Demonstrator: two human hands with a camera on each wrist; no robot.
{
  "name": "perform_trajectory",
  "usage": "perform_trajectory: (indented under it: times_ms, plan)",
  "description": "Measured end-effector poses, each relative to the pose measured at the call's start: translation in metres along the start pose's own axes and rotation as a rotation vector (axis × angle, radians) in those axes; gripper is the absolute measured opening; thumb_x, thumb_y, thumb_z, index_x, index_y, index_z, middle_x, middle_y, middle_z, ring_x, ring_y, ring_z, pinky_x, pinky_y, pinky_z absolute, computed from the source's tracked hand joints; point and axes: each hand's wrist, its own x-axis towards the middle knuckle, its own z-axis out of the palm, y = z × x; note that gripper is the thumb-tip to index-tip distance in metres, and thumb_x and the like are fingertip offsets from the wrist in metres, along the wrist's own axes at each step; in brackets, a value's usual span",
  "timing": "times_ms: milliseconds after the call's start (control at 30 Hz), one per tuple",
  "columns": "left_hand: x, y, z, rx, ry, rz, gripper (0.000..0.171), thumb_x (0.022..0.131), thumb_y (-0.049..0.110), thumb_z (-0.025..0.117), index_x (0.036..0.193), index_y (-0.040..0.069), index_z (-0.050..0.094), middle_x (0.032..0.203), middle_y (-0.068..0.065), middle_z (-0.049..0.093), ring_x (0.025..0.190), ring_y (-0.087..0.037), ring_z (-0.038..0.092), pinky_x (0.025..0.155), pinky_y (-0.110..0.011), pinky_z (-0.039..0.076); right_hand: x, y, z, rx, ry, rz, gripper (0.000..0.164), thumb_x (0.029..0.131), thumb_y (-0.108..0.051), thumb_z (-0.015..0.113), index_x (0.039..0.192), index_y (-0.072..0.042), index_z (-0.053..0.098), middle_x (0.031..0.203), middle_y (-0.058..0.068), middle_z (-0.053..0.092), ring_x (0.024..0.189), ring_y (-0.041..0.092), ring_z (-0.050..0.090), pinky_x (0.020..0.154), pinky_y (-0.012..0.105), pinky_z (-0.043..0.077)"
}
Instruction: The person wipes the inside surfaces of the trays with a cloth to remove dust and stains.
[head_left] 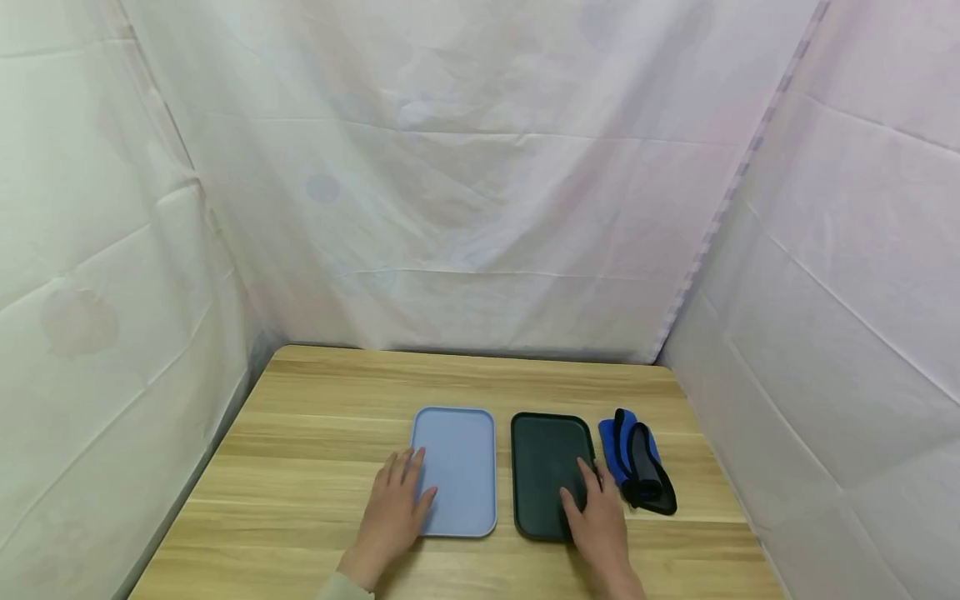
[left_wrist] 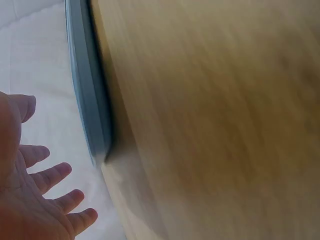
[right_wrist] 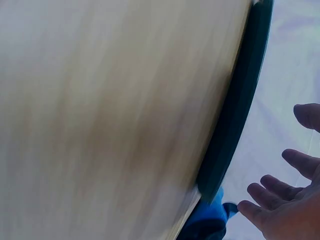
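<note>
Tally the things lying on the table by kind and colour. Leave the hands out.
Light blue tray: 1
Dark green tray: 1
Blue-and-black bundle: 1 (counted as one; whether it is several pieces, I can't tell)
Total: 3

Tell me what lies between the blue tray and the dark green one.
Only a bare strip of wooden table parts the blue tray from the green tray, as the head view shows.

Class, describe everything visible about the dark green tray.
The dark green tray is rectangular, with rounded corners and a raised rim; it looks plastic. It lies flat on the wood-grain table, between the light blue tray and a blue-black bundle. The right hand hovers over it, seemingly without contact.
</note>
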Motion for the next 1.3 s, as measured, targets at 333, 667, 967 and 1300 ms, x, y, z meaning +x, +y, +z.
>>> perform_trajectory:
  times_ms: [333,667,967,1300]
  plan:
    - [0.001,-0.013,-0.004,-0.074,-0.052,-0.143,0.068,0.103,0.037,0.063,0.16,0.011,0.038,0.152,-0.018,0.05,0.138,-0.043,0.046,0.102,-0.063,0.046,0.011,0.023,-0.028,-0.037,0.023,0.033,0.071,0.099,-0.033,0.068,0.159,-0.007,0.04,0.164,0.027,0.027,0.148,0.053,0.028,0.112,0.072,0.033]
    - [0.001,-0.024,-0.002,-0.158,-0.09,-0.216,0.067,0.104,0.027,0.06,0.158,-0.002,0.035,0.122,-0.019,0.06,0.099,-0.028,0.061,0.08,-0.046,0.054,0.029,0.057,-0.051,-0.061,0.08,0.063,0.08,0.096,-0.032,0.071,0.159,0.0,0.033,0.161,0.035,0.024,0.145,0.06,0.024,0.11,0.075,0.029]
    - [-0.001,-0.029,-0.005,-0.242,-0.171,-0.226,0.056,0.107,0.024,0.054,0.153,-0.005,0.043,0.122,-0.026,0.071,0.103,-0.036,0.073,0.09,-0.054,0.057,0.049,0.08,-0.059,-0.123,-0.092,0.191,0.101,0.097,-0.049,0.066,0.164,0.001,0.01,0.16,0.043,0.008,0.139,0.068,0.02,0.102,0.081,0.03]
    - [-0.001,-0.032,0.002,-0.216,-0.202,-0.221,0.05,0.108,0.023,0.052,0.152,0.001,0.049,0.069,-0.003,0.063,0.052,-0.014,0.046,0.052,-0.031,0.036,0.06,0.09,-0.058,-0.188,-0.209,0.235,0.109,0.093,-0.063,0.065,0.166,-0.006,0.007,0.153,0.044,0.019,0.131,0.067,0.027,0.096,0.078,0.032]
